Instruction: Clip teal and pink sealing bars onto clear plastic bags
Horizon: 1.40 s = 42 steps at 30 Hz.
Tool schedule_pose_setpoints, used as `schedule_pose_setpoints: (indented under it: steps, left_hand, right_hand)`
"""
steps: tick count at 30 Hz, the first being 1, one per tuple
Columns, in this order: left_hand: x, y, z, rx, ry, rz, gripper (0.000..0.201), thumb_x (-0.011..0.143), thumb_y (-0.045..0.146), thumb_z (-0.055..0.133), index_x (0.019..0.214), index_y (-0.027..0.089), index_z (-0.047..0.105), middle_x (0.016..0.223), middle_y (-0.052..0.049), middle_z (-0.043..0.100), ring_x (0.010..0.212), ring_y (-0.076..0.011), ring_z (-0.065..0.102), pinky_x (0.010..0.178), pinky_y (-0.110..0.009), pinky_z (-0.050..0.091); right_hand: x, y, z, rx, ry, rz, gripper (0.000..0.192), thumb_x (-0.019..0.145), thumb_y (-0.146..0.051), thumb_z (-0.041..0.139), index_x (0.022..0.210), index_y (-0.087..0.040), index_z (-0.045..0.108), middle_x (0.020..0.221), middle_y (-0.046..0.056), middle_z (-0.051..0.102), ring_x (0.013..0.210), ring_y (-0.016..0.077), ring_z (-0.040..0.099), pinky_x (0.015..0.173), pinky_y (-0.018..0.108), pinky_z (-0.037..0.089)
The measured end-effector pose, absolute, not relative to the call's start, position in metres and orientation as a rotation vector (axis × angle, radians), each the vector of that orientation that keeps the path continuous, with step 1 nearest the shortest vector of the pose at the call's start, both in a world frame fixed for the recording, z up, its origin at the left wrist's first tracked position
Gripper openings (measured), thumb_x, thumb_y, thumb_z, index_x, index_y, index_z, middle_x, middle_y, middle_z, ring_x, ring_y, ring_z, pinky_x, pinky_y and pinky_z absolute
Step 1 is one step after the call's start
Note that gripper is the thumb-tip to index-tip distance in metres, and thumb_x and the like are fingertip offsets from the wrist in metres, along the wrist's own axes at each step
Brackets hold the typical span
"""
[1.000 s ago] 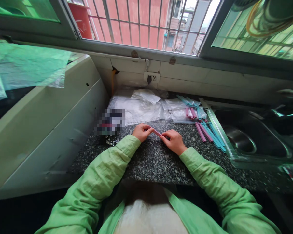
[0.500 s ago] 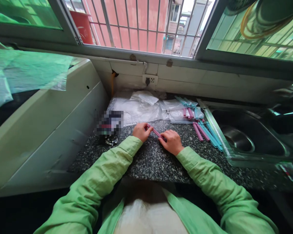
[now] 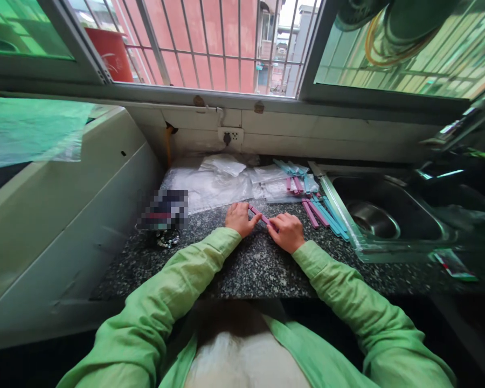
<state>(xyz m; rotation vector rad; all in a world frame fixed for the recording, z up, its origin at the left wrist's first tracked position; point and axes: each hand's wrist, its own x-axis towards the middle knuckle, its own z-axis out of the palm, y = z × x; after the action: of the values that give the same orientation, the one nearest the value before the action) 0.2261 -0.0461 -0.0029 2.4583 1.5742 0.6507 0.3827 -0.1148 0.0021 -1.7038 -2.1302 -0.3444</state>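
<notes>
A thin pink stick [image 3: 261, 216] lies slanted between my two hands, just above the speckled granite counter [image 3: 250, 264]. My left hand [image 3: 240, 218] pinches its far left end. My right hand [image 3: 288, 231] grips the near right end with curled fingers. Behind my hands lie clear plastic bags [image 3: 210, 183]. To the right, more pink sticks [image 3: 312, 211] and blue sticks [image 3: 330, 215] are spread out beside the sink.
A steel sink [image 3: 382, 215] sits to the right, with a small packet [image 3: 452, 265] by its near rim. On the left stands a large white appliance [image 3: 60, 215]. A wall socket [image 3: 230, 136] and a barred window [image 3: 210, 48] are behind the counter.
The stick's left end has tipped away from me, so it now lies more slanted. The view has swung to the right, showing more of the sink.
</notes>
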Motion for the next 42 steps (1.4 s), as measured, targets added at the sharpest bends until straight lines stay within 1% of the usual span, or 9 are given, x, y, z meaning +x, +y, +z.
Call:
schedule_pose_setpoints:
  steps: [7,12,18,21,25,30,34,39,42]
  left_hand:
    - [0.286,-0.045,0.000,2.514,1.465,0.618,0.043,0.078,0.051,0.042,0.097,0.015,0.055,0.101,-0.012,0.056,0.102,-0.0265,0.045,0.090,-0.036,0.032]
    - [0.328,-0.047,0.004,2.468,1.386,0.591,0.044,0.078,0.050,0.042,0.104,0.016,0.052,0.106,-0.012,0.055,0.107,-0.0264,0.043,0.092,-0.037,0.030]
    - [0.355,-0.041,-0.002,2.490,1.320,0.529,0.057,0.075,0.055,0.043,0.113,0.012,0.047,0.111,-0.015,0.053,0.109,-0.0293,0.043,0.091,-0.038,0.031]
    - [0.357,-0.038,-0.005,2.503,1.308,0.543,0.062,0.072,0.058,0.046,0.112,0.012,0.046,0.110,-0.016,0.053,0.109,-0.0300,0.043,0.091,-0.039,0.031]
    - [0.356,-0.039,-0.005,2.551,1.275,0.508,0.055,0.071,0.058,0.047,0.105,0.015,0.052,0.104,-0.014,0.053,0.105,-0.0297,0.044,0.090,-0.040,0.032]
    - [0.360,-0.041,-0.003,2.635,1.218,0.475,0.047,0.073,0.049,0.050,0.111,0.022,0.052,0.103,-0.011,0.051,0.105,-0.0285,0.043,0.090,-0.040,0.032]
    - [0.361,-0.040,-0.001,2.677,1.204,0.488,0.044,0.074,0.045,0.051,0.111,0.021,0.054,0.104,-0.012,0.050,0.106,-0.0292,0.041,0.090,-0.041,0.031]
    - [0.360,-0.037,-0.001,2.686,1.170,0.510,0.045,0.074,0.042,0.051,0.113,0.022,0.053,0.105,-0.012,0.050,0.106,-0.0290,0.040,0.091,-0.041,0.031]
    - [0.361,-0.037,-0.002,2.688,1.131,0.527,0.041,0.074,0.039,0.051,0.112,0.023,0.054,0.105,-0.011,0.050,0.106,-0.0288,0.040,0.091,-0.041,0.031]
  right_hand:
    - [0.423,-0.128,0.001,-1.854,-1.980,-0.415,0.016,0.077,-0.030,0.053,0.073,-0.018,0.063,0.071,0.005,0.062,0.073,0.0167,0.049,0.065,0.029,0.026]
    - [0.450,-0.135,0.000,-1.936,-1.860,-0.477,0.014,0.074,-0.028,0.054,0.071,-0.017,0.062,0.070,0.004,0.063,0.072,0.0172,0.051,0.065,0.030,0.027]
    - [0.462,-0.131,0.000,-2.081,-1.775,-0.472,0.016,0.075,-0.029,0.051,0.069,-0.017,0.061,0.070,0.006,0.062,0.072,0.0192,0.052,0.065,0.031,0.028]
    - [0.465,-0.127,0.000,-2.154,-1.765,-0.450,0.018,0.076,-0.029,0.049,0.073,-0.016,0.061,0.072,0.008,0.062,0.074,0.0210,0.053,0.067,0.032,0.029]
    - [0.471,-0.124,-0.003,-2.176,-1.749,-0.444,0.020,0.076,-0.030,0.049,0.075,-0.016,0.061,0.072,0.009,0.062,0.074,0.0224,0.053,0.068,0.034,0.029]
    - [0.474,-0.124,-0.002,-2.155,-1.771,-0.517,0.020,0.076,-0.034,0.051,0.074,-0.017,0.061,0.069,0.008,0.063,0.071,0.0206,0.053,0.067,0.033,0.028]
    - [0.472,-0.124,0.001,-2.187,-1.769,-0.442,0.023,0.077,-0.037,0.052,0.077,-0.016,0.061,0.072,0.009,0.064,0.073,0.0211,0.054,0.067,0.033,0.027]
    - [0.472,-0.123,0.001,-2.168,-1.782,-0.407,0.023,0.079,-0.034,0.050,0.086,-0.016,0.061,0.077,0.009,0.064,0.075,0.0213,0.054,0.068,0.033,0.026]
    - [0.472,-0.123,0.000,-2.148,-1.807,-0.421,0.020,0.080,-0.030,0.048,0.084,-0.017,0.062,0.076,0.008,0.064,0.075,0.0203,0.053,0.068,0.033,0.026]
